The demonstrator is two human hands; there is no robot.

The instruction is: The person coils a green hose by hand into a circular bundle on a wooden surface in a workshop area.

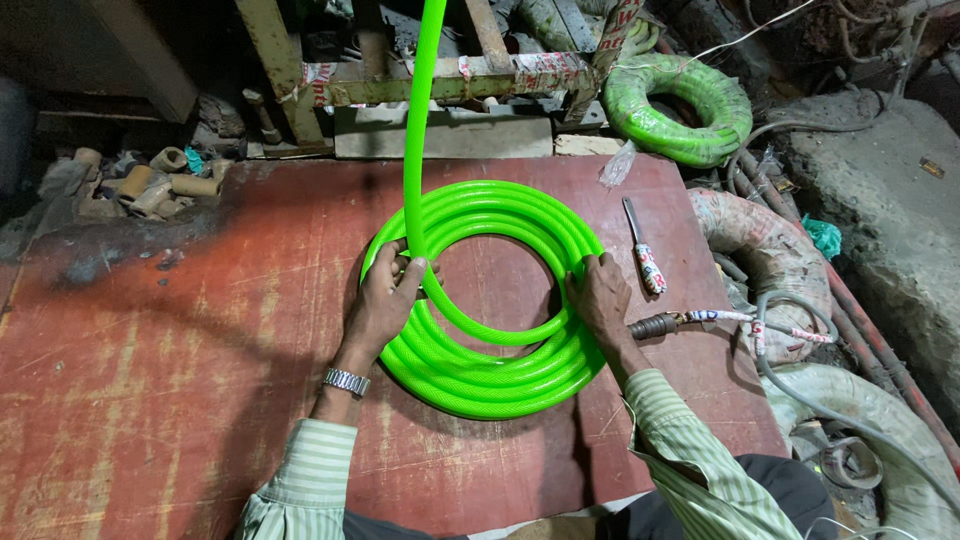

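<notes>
A bright green hose (490, 375) lies wound in a flat coil on a worn red board (160, 360). One strand of it rises from the coil's left side and runs straight up out of the top of the view. My left hand (385, 300), with a metal watch on the wrist, grips that strand where it meets the coil's left side. On the right side of the coil my right hand (600, 295) presses down on the rings, fingers curled over them.
A knife (643, 250) with a wrapped handle lies on the board right of the coil. A metal nozzle (655, 325) on a taped line points at my right wrist. A second wrapped green hose coil (680, 105) sits behind, among pipe scraps and a rusty frame.
</notes>
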